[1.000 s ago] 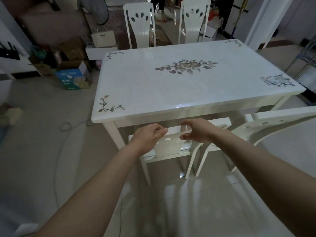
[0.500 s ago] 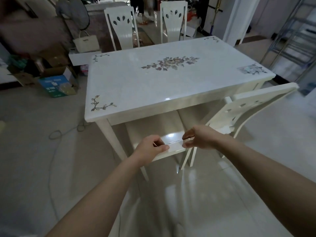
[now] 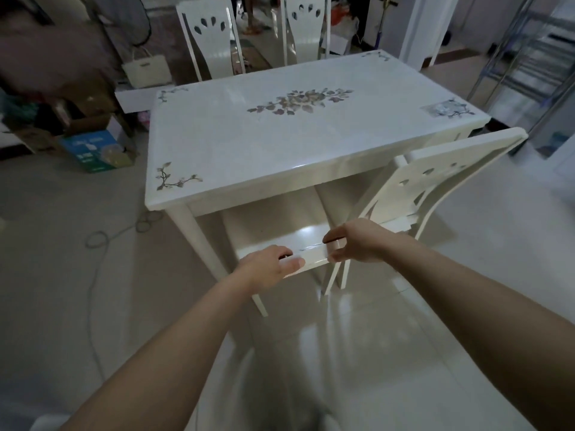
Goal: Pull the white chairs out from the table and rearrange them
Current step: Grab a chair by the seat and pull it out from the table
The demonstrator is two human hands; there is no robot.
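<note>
A white table point(image 3: 236, 144) with a flower pattern stands in front of me. Partly under its near edge is a white chair seat point(image 3: 280, 234), and both hands hold its front edge. My left hand point(image 3: 269, 270) grips the edge with the thumb lying on top. My right hand point(image 3: 354, 241) pinches the edge near the seat's right corner. No backrest of this chair shows. A second white chair point(image 3: 448, 172) stands at the table's near right corner, touching the first, its backrest leaning to the right. Two more white chairs point(image 3: 208, 42) point(image 3: 306, 29) stand at the far side.
Cardboard boxes point(image 3: 96, 150) and a white bag point(image 3: 146, 70) crowd the floor to the left of the table. A cable point(image 3: 102, 237) loops across the floor at the left. A metal rack point(image 3: 529, 57) stands at the far right. Glossy tiled floor point(image 3: 357, 353) lies between me and the table.
The chair seat has slid out from under the table toward me with both hands on its front edge. The right chair's backrest now shows more fully.
</note>
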